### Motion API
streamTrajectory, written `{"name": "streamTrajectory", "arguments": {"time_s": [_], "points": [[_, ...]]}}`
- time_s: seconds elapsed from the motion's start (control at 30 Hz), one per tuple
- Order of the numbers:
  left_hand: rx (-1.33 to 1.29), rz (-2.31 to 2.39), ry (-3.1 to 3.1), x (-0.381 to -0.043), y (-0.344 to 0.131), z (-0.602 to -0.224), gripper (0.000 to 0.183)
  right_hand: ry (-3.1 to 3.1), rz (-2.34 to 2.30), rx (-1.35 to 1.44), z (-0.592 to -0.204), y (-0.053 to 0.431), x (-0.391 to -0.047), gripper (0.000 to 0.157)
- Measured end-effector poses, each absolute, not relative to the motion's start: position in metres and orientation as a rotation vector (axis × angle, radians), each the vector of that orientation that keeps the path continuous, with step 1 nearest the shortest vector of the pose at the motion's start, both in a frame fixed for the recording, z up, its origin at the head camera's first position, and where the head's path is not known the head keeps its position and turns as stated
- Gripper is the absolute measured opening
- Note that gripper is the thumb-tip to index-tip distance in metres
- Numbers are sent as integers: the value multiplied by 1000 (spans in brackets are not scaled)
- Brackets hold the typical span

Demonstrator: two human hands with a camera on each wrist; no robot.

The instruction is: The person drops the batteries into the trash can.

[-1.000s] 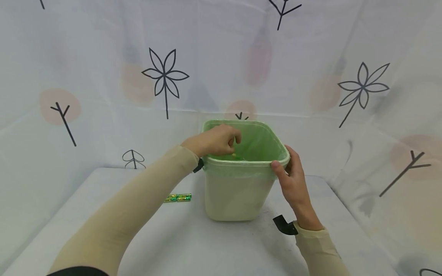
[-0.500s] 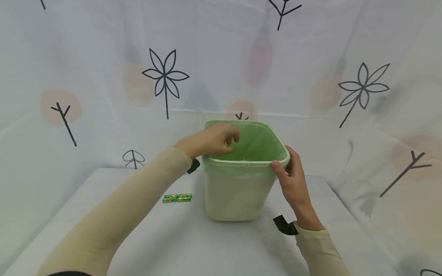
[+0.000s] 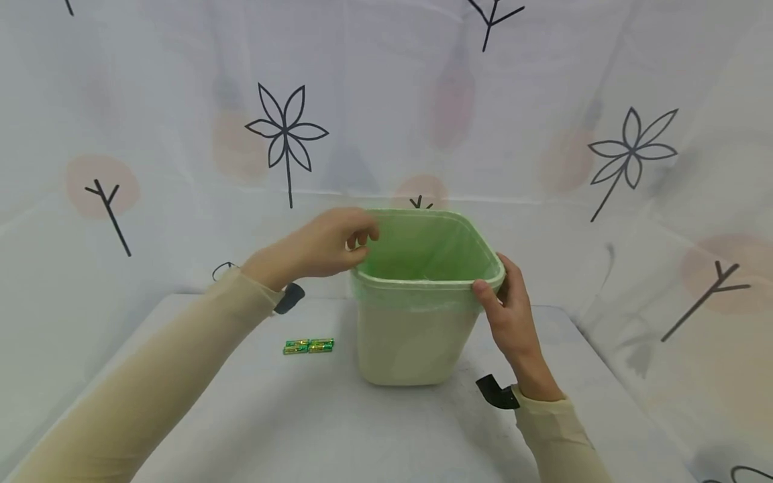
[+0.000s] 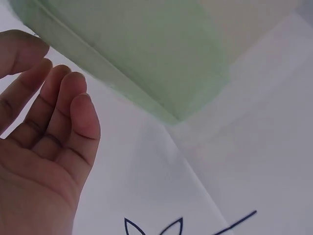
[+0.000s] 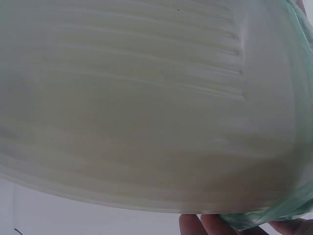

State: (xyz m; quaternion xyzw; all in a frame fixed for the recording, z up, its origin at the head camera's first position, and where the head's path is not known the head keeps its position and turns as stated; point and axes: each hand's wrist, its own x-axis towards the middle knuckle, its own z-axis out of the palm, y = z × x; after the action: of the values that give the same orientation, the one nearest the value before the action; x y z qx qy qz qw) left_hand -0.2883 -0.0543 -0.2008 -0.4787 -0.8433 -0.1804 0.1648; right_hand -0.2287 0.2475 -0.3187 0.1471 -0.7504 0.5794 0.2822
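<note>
A pale trash bin point(image 3: 417, 345) stands upright on the table, lined with a thin green bag point(image 3: 437, 241) folded over its rim. My right hand point(image 3: 513, 318) grips the rim at the near right corner, thumb on the front and fingers round the side. The right wrist view shows the bin's ribbed wall point(image 5: 146, 122) and my fingertips point(image 5: 215, 225) at the liner. My left hand point(image 3: 329, 245) is raised at the bin's left rim, its fingers loosely bent with nothing between them. In the left wrist view its fingertips point(image 4: 73, 83) overlap the edge of the green liner.
Several green and gold batteries point(image 3: 308, 346) lie side by side on the white table point(image 3: 338, 429), left of the bin. A white cloth point(image 3: 386, 100) with printed flowers and twigs hangs behind the table and on both sides.
My left hand has drawn left, out from over the bin's opening to its left rim. A small yellowish bit below its fingers has dropped from view. The right hand keeps its grip.
</note>
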Motion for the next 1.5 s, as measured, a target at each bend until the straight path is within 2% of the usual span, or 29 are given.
{"name": "streamTrajectory", "arguments": {"time_s": [0.33, 0.6, 1.03, 1.5], "points": [[-1275, -620, -2396, -282, -92, -220, 15, -2015, 1562, 395, -319, 247, -229, 56], [-1205, -638, -2438, -283, -110, -254, 16, -2019, 1553, 407, -319, 247, -228, 56], [-1148, -647, -2556, -284, -123, -314, 17, -2009, 1562, 411, -320, 247, -228, 56], [-1103, -648, -2693, -288, -135, -362, 17, -2024, 1566, 395, -318, 246, -227, 56]]}}
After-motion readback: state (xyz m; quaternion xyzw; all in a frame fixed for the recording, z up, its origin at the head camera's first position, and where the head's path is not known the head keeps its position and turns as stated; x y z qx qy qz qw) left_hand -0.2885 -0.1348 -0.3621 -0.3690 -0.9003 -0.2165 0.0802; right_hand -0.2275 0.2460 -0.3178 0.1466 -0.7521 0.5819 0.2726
